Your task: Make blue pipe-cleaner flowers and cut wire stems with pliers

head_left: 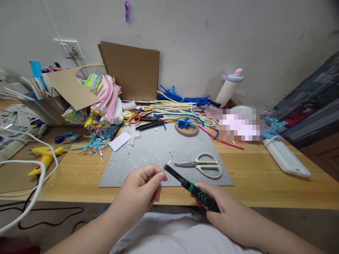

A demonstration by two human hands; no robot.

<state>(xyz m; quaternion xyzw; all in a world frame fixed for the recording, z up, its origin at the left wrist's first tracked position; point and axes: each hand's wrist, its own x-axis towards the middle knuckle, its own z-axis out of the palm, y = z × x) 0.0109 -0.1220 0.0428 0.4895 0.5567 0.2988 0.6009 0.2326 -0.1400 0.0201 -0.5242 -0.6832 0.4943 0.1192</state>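
Note:
My right hand (215, 203) is wrapped around the thick handle of a black and green tool (194, 188). Its long, slim black nose points up and left, and I cannot tell its exact kind. My left hand (144, 185) has thumb and index finger pinched together right beside the tool's tip. A tiny pale or clear bit shows there, too small to name. Beyond the hands lies a grey cutting mat (148, 158). On it are scissors (209, 165) with pale green handles, slightly spread, and a round wooden disc (186, 130) bearing a blue fuzzy shape.
Pipe cleaners (182, 109) lie in a heap at the back, with more bundles (102, 102) leftward. A yellow glue gun (45, 157) and white cable (39, 176) are at left. A power bank (286, 158) and bottle (229, 88) stand right. Cardboard (129, 70) leans on the wall.

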